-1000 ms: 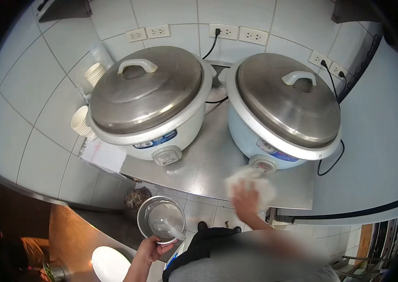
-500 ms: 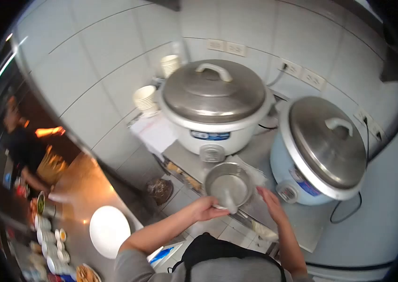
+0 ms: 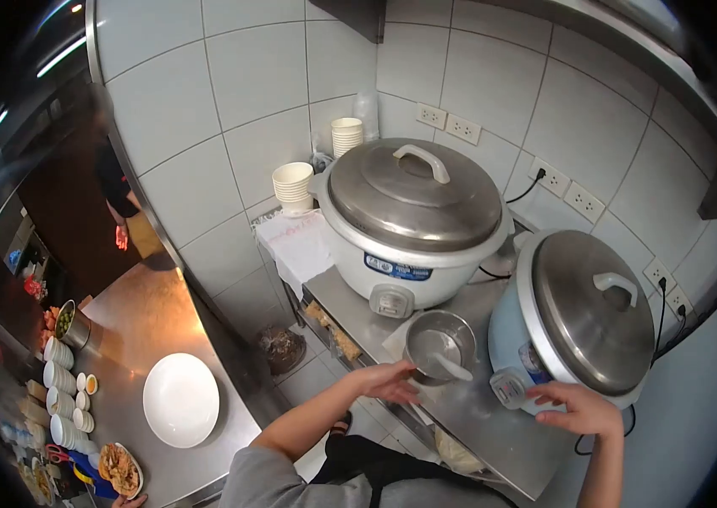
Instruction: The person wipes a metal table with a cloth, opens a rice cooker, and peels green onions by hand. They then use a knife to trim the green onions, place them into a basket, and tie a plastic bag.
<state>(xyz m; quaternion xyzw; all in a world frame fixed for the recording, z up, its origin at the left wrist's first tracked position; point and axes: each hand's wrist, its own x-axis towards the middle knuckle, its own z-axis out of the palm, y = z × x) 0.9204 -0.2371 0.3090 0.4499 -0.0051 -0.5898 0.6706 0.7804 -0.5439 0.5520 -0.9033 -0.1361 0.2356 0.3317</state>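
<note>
A metal pot [image 3: 431, 337] with a pale paddle [image 3: 453, 366] in it stands on the steel table. My left hand [image 3: 385, 381] is just left of the pot's near rim, fingers spread, palm toward it; I cannot tell whether the fingertips touch the rim. Over the front of the blue rice cooker [image 3: 506, 320], my right hand [image 3: 577, 409] hangs near its control panel, fingers apart and empty. Behind the pot is a white rice cooker [image 3: 451, 288] with its steel lid on. The blue cooker's lid [image 3: 587, 309] is also on.
Stacked paper cups [image 3: 293, 188] stand on a white cloth [image 3: 295, 245]. At left, a steel counter [image 3: 138, 322] holds a white plate [image 3: 180, 400], stacked bowls [image 3: 60, 378] and fried food [image 3: 119, 470]. A person [image 3: 117, 195] stands beyond it. Wall outlets [image 3: 553, 178] have cords.
The pot now sits nearer the blue cooker, its paddle turned to the right. My right hand has moved right to the blue cooker's front. The person at left has moved back.
</note>
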